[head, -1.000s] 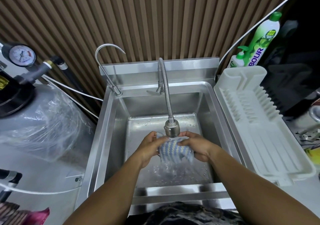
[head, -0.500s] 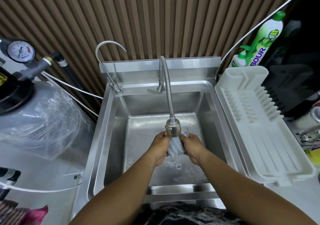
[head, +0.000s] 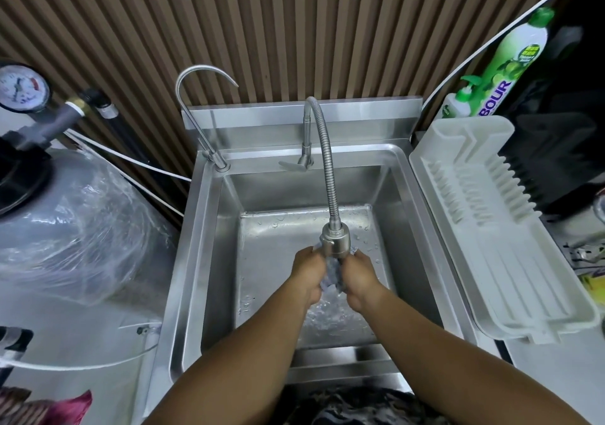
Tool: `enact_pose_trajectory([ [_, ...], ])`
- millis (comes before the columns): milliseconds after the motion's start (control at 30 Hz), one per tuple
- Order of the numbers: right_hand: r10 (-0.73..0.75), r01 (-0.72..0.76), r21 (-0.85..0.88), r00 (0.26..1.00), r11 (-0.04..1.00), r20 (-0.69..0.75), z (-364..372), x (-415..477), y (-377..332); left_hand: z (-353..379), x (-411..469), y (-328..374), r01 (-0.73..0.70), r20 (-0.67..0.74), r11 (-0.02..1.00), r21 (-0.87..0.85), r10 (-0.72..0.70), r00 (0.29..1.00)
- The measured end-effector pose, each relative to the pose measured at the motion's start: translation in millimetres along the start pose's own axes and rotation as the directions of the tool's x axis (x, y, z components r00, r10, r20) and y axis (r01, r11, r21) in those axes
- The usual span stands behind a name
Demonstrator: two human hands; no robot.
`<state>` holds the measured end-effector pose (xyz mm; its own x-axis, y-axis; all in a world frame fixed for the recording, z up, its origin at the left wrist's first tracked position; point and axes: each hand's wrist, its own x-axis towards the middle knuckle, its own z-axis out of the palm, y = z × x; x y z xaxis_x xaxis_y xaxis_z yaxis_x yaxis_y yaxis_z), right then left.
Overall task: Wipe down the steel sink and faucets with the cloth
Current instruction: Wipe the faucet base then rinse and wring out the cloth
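Tap (head: 193,97): at the sink's 11 o'clock corner.
Sink (head: 209,228): floor wet.
Left hand (head: 309,272): fingers curled round the cloth.
Cloth (head: 331,275): bunched between both hands, 6 o'clock of the faucet (head: 335,239) head, over the basin.
Right hand (head: 358,274): also grips the cloth.
Rack (head: 491,228): 3 o'clock of the sink.

one head-worn wide-angle view looks steeply down, close over the sink (head: 209,261) at frame centre.
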<state>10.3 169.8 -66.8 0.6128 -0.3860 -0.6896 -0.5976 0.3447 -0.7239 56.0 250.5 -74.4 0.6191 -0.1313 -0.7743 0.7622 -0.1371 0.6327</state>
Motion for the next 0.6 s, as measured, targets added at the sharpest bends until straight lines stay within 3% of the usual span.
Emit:
enact_pose_trajectory([
  [267, 0.101, -0.052, 0.206, 0.967, 0.977, -0.236, 22.2, 9.6, 0.4, 9.3, 13.0, -0.6, -0.027, -0.026, 0.998, 0.063, 0.029, 0.999],
  [600, 0.097, -0.037, 0.182, 0.939, 0.983, -0.33, 37.1, 14.1, 19.0, -0.9, 14.4, -9.4, -0.133, 0.103, 0.981, 0.14, 0.119, 0.988],
])
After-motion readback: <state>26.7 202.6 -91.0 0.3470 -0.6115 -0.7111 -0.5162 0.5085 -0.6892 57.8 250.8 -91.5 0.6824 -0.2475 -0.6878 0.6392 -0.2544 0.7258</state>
